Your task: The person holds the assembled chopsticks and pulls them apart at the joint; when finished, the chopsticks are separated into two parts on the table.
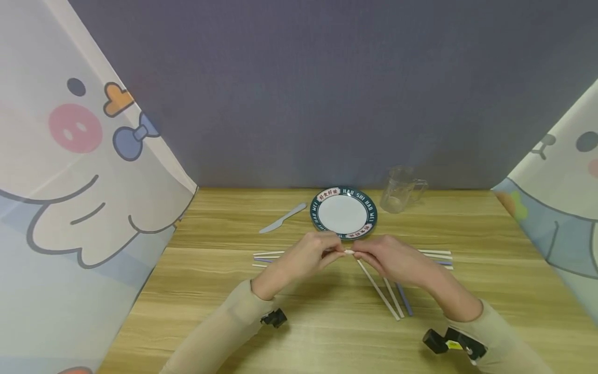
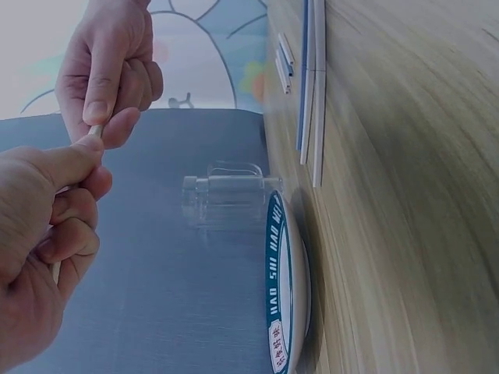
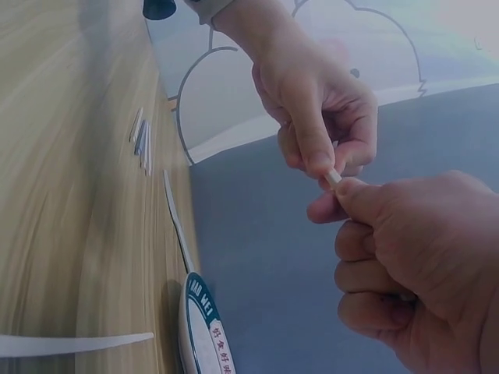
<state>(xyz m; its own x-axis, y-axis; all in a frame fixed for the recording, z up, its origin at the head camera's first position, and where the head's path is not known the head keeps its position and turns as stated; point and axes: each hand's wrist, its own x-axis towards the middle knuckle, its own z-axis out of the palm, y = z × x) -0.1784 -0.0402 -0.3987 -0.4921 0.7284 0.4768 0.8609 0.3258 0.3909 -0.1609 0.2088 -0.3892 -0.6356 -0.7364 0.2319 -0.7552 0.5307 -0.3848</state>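
In the head view, my left hand [image 1: 310, 254] and right hand [image 1: 397, 259] meet just in front of the plate. Between their fingertips is a thin white stick [image 1: 349, 252], pinched by thumb and finger on each side. The right wrist view shows a short pale piece of this stick [image 3: 334, 178] between the two thumbs; the rest is mostly hidden by curled fingers. Beneath my right hand, white sticks [image 1: 378, 291] and a purple-blue stick [image 1: 404, 300] lie slanted on the table, their far ends covered by the hand.
A green-rimmed white plate [image 1: 343, 213] stands by the back wall, with a pale knife [image 1: 283, 218] to its left and a clear mug [image 1: 397, 192] to its right. More white and purple-blue sticks lie at left [image 1: 268, 254] and right [image 1: 436, 254], partly behind my arms.
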